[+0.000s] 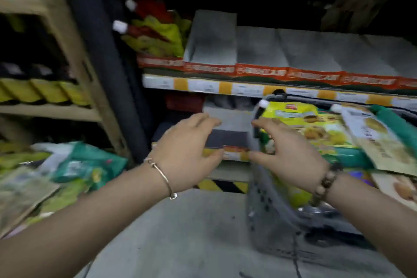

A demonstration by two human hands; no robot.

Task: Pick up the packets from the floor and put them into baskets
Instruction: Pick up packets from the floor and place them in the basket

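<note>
Two bare forearms reach out over a grey floor point(180, 232) in a shop aisle. The left hand point(187, 149), a thin bangle point(162, 176) on its wrist, is spread and holds nothing. The right hand point(286, 160), with a bead bracelet point(327, 183), is also open, fingers point(261, 123) at the rim of a grey basket point(270, 221) on the right; whether they touch it is unclear through the blur. The basket is heaped with packets, a yellow pouch point(302, 124) on top. More packets point(74, 169), green and yellow, lie in a loose pile at near left, and these look to be the ones left to gather. Taking them flat, one or two at a time, and laying them level on the heap should stop the full basket from spilling. Beyond stand shelves point(248, 88) with grey trays and price labels.
</note>
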